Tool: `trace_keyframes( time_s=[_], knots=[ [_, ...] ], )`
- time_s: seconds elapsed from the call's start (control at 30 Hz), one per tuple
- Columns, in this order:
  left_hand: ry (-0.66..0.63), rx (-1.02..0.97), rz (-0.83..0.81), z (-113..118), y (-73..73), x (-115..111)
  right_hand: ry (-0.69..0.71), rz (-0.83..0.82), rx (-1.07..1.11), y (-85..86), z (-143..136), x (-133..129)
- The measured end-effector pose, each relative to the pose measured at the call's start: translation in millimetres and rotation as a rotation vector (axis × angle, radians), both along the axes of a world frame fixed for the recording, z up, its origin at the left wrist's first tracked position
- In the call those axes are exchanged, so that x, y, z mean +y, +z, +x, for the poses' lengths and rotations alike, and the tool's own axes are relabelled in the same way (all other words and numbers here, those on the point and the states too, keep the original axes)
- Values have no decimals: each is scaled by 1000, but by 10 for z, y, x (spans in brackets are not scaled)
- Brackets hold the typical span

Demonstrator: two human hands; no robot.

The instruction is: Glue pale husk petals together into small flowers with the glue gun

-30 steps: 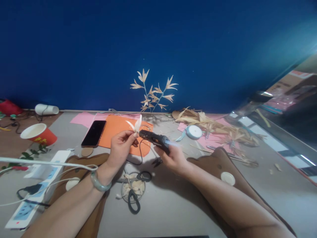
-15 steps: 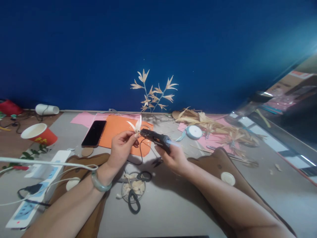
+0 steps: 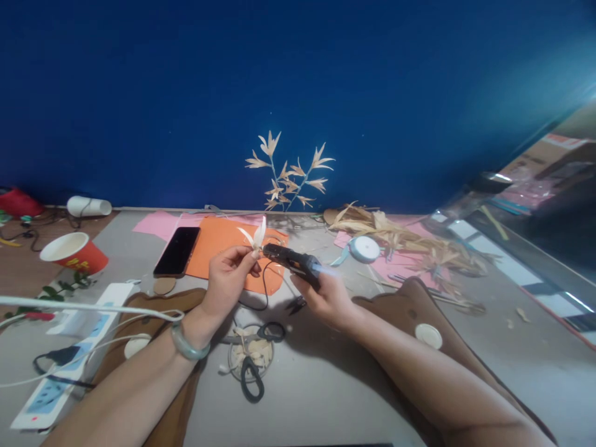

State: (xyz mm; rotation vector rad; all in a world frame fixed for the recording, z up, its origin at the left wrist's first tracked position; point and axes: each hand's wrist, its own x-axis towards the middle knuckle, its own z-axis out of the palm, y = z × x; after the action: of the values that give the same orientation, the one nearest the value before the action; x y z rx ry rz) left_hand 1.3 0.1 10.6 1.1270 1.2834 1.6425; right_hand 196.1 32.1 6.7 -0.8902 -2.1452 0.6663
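Pinched between the thumb and fingers of my left hand [image 3: 226, 279] is a pale dried-husk flower [image 3: 257, 236], its petals pointing up. My right hand [image 3: 328, 301] is closed around a black glue gun [image 3: 293, 259]. The gun's nozzle is at the flower's base, beside my left fingertips; whether it touches cannot be made out. A dark cord runs down from near the nozzle. Below my hands, black-handled scissors [image 3: 252, 379] lie over a round dish of cut husk pieces [image 3: 254, 354]. An orange sheet [image 3: 209, 233] lies behind my left hand.
A branch of husk flowers [image 3: 291, 177] stands against the blue wall. Dried husks [image 3: 395, 233] and a ribbon spool [image 3: 364, 249] lie right. To the left are a phone [image 3: 177, 251], a paper cup [image 3: 77, 253] and a power strip [image 3: 69, 360] with cables crossing my left forearm.
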Motion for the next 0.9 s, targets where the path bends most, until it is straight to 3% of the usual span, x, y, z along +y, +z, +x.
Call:
trace_keyframes(
  time_s=[0.9],
  knots=[
    [-10, -28, -9, -1, -1, -9, -14, -1, 17, 3, -2, -18]
  ],
)
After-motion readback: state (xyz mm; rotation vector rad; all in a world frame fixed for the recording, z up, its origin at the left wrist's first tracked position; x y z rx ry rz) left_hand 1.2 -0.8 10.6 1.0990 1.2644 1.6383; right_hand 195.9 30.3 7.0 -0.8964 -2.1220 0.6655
